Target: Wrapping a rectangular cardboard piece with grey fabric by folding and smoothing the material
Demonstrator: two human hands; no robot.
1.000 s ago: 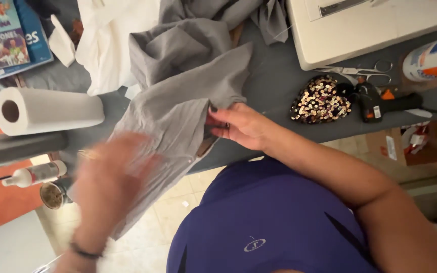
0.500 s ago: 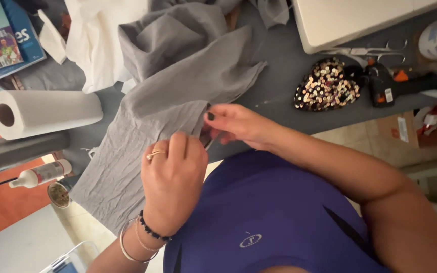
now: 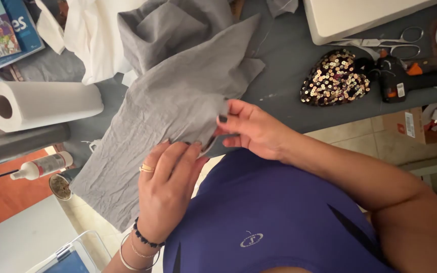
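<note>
A crumpled grey cloth (image 3: 173, 101) is pinched at its edge by both hands, draped from the dark table (image 3: 284, 55) over its near edge. The left hand (image 3: 165, 194), ringed and braceleted, is closed on the cloth's lower edge; the right hand (image 3: 251, 129) grips the same edge just beside it, thumb on top. Beyond the left hand a paper towel roll (image 3: 41, 103) is laid on its side, with a small spray bottle (image 3: 44, 166) below it. Past the right hand a sequined heart (image 3: 336, 78), a black glue gun (image 3: 405, 81) and scissors (image 3: 388, 43) are spread. White fabric (image 3: 94, 35) is heaped behind the cloth.
</note>
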